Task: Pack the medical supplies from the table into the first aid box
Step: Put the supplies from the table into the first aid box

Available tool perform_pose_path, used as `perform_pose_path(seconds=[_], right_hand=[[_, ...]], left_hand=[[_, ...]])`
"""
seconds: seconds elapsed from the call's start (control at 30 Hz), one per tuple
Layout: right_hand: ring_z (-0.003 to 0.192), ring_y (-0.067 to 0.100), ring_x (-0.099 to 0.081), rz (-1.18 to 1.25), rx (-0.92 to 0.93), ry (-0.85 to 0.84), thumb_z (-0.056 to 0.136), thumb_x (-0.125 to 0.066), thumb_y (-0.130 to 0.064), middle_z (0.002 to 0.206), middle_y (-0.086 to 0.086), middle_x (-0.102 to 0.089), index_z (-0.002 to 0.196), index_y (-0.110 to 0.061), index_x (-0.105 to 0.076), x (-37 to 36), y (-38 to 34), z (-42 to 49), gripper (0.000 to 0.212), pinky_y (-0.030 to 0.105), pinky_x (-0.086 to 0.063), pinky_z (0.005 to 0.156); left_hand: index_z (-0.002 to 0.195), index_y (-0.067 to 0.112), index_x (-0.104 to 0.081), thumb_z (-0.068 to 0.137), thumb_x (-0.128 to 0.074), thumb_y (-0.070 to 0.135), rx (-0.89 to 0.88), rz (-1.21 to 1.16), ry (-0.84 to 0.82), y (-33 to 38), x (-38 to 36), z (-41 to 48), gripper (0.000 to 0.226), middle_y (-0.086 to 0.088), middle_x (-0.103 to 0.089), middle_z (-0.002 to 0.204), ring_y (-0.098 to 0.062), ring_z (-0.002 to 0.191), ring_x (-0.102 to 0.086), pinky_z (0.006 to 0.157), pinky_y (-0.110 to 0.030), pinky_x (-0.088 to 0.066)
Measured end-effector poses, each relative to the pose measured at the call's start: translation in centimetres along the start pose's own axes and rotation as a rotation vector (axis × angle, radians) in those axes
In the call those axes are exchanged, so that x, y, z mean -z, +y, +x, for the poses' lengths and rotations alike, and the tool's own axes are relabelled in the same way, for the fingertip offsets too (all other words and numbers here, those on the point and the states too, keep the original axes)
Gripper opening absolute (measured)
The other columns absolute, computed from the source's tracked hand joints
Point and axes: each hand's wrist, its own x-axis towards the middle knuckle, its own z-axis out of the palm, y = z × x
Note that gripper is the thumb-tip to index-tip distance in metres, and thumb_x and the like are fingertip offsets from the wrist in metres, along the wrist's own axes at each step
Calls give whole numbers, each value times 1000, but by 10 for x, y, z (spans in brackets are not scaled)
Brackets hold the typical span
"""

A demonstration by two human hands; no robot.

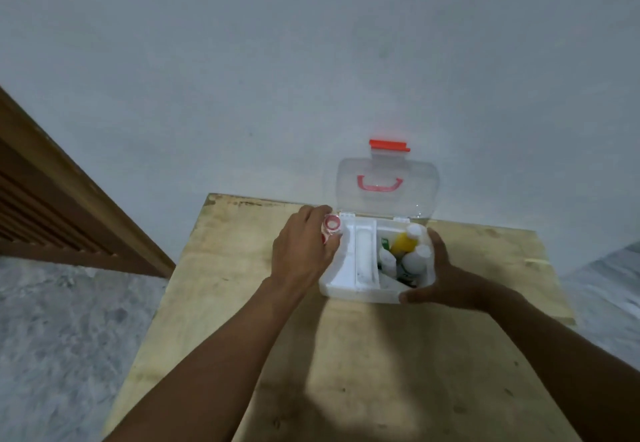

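Observation:
The white first aid box [337,287] stands open at the far side of the wooden table [346,355], its clear lid [386,192] with a red handle and red latch leaning back against the wall. Its right compartment holds white bottles [415,256] and a yellow bottle [403,242]. A white tray insert [363,258] lies in the left part. My left hand [301,251] grips a red and white roll of tape [331,226] just over the box's left rear corner. My right hand [440,279] clasps the box's right wall and front corner.
A pale wall rises right behind the table. A brown wooden slatted door frame [62,206] stands at the left. Grey speckled floor [69,337] lies on both sides of the table.

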Motion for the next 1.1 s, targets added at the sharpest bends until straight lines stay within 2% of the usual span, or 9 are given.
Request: perform_pose_path(seconds=[0.13,0.27,0.33,0.53,0.6,0.7,0.8,0.97,1.1], right_hand=[[137,5,-12,35,58,-25,61,-92,-30,148,-21,12,143,-35,30,3,7,1,147,16,-25,104],[138,2,-13,82,182,-21,64,-91,-19,145,-20,8,122,-56,18,5,11,2,129,-5,-24,92],[139,8,-20,85,237,16,63,-92,-18,147,-13,-1,122,-59,10,4,14,3,125,-10,-22,91],[139,4,-30,121,290,6,60,-93,-30,153,-10,-12,121,-73,13,3,21,6,129,0,-28,102],[139,2,-31,127,286,1,59,-93,-33,152,-10,-14,125,-69,11,4,21,7,128,8,-32,106],[135,-7,-31,140,277,-17,61,-93,-28,150,-10,-16,129,-62,8,5,20,7,126,0,-30,99],[130,-20,-27,171,284,-43,62,-93,-23,149,-13,-18,140,-44,7,4,24,8,128,-2,-31,97],[141,3,-26,159,263,-31,57,-93,-31,151,-12,-11,145,-37,7,1,21,7,133,24,-33,111],[136,0,-25,137,275,-21,61,-93,-22,149,-14,-8,130,-56,7,1,22,10,126,-1,-29,100]], left_hand=[[118,21,-60,90,-58,32,113,168,-96,28,-24,7,30,0,-61,113,-22,103,-57,71,-34,-46],[113,18,-64,91,-55,29,216,258,-108,34,-38,10,27,-2,-64,109,-24,100,-58,67,-33,-43],[111,19,-66,90,-56,30,230,261,-111,35,-41,11,26,-2,-65,107,-24,99,-58,65,-32,-41],[126,19,-57,88,-62,37,242,215,-56,34,-45,7,42,-5,-65,110,-27,101,-54,66,-33,-40],[134,19,-52,84,-68,40,251,182,-40,32,-44,5,56,-6,-65,116,-28,107,-53,72,-35,-42],[138,18,-47,74,-79,44,272,58,-18,33,-42,2,76,-7,-60,124,-25,106,-56,82,-33,-45],[141,18,-41,64,-87,41,261,-111,5,35,-37,-6,92,-7,-50,126,-15,91,-57,79,-27,-47],[143,25,-34,50,-91,49,234,-147,-8,25,-36,-23,113,-1,-57,119,-20,95,-63,89,-47,-52],[144,29,-28,49,-92,47,223,-252,-56,17,-37,-31,116,1,-55,119,-12,86,-61,83,-42,-55]])
